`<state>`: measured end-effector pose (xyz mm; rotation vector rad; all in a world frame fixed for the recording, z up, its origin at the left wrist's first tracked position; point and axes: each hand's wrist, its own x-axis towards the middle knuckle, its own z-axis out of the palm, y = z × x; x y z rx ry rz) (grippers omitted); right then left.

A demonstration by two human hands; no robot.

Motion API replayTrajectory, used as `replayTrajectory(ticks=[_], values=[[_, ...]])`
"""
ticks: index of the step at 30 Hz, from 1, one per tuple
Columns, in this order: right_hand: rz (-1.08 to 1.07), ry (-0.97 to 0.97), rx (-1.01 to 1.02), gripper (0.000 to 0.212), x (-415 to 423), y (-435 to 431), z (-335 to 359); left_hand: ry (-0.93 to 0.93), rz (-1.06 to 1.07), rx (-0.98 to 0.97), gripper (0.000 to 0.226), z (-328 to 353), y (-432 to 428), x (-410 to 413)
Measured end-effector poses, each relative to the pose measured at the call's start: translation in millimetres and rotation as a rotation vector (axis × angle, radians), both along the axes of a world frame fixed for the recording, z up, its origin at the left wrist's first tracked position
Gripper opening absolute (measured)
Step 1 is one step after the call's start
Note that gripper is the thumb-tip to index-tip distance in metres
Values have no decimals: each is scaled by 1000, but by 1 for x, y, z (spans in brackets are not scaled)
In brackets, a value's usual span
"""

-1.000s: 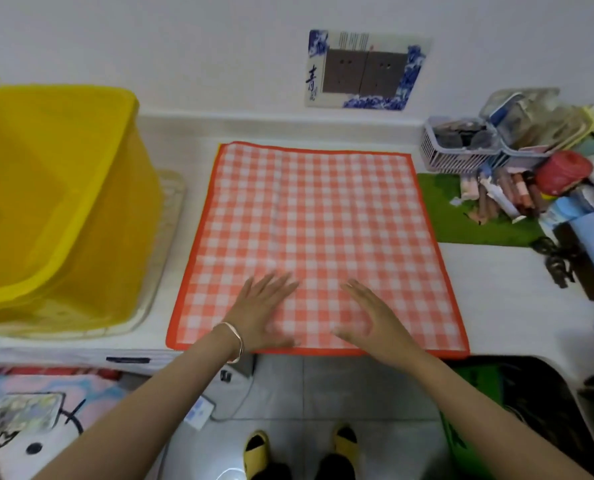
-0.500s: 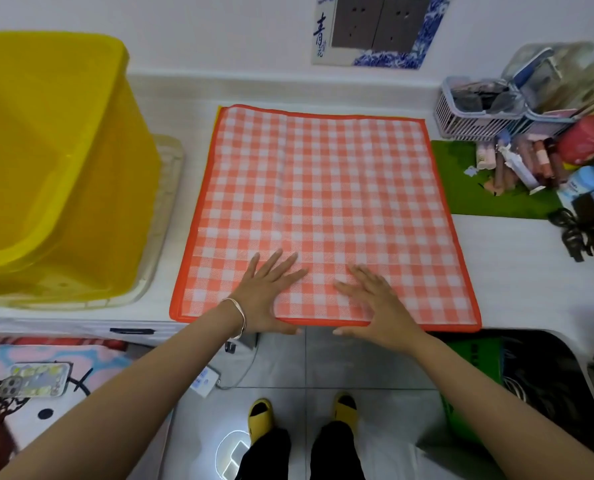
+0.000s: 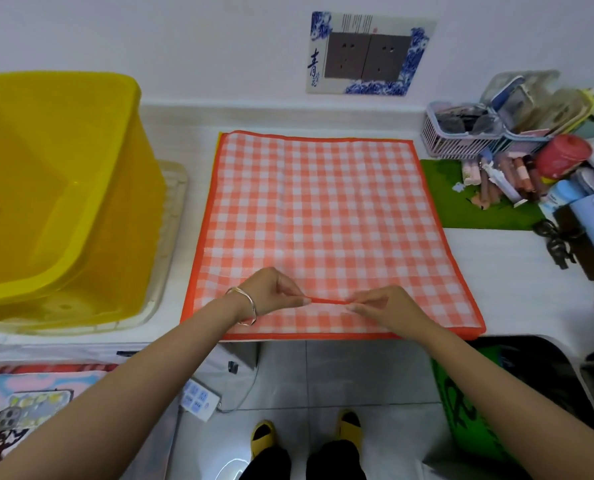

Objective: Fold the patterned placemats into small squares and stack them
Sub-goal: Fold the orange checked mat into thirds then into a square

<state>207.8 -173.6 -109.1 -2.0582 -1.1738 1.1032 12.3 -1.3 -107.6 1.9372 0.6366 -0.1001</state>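
Orange-checked placemat (image 3: 323,209) spread flat on white surface (image 3: 513,271), beside yellow tub (image 3: 63,188). Left hand (image 3: 271,292), right hand (image 3: 382,306) close together, each pinching raised orange hem near front edge; possibly upper layer only.

Far beyond the fingers (image 3: 291,292) stood a white wall (image 3: 184,36) with a double socket plate (image 3: 368,55) framed in blue and white. Below the fingers lay a grey tiled floor (image 3: 340,375), and the white counter (image 3: 517,271) stretched to their right.
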Motion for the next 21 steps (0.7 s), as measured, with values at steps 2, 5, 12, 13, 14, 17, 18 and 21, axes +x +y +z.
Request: replayTrajectory(ticks=[2,5,12,13,14,17,18,21], values=[[-8,-12,-7,21,0,5,13,-3,2,-34,19,8,8,4],[-24,-35,14,27,6,15,30,15,-4,-54,19,22,21,10],[85,-102,70,27,38,58,81,91,-125,6,18,72,65,37],[101,-122,64,21,45,67,87,96,-133,29,17,80,73,43],[118,-147,57,13,52,77,93,97,-133,57,17,87,82,49],[165,-180,52,12,76,110,105,93,-59,155,18,101,105,68],[178,-190,50,12,83,121,108,90,-23,206,18,102,112,73],[204,-201,37,12,105,155,106,80,77,394,21,97,130,86]])
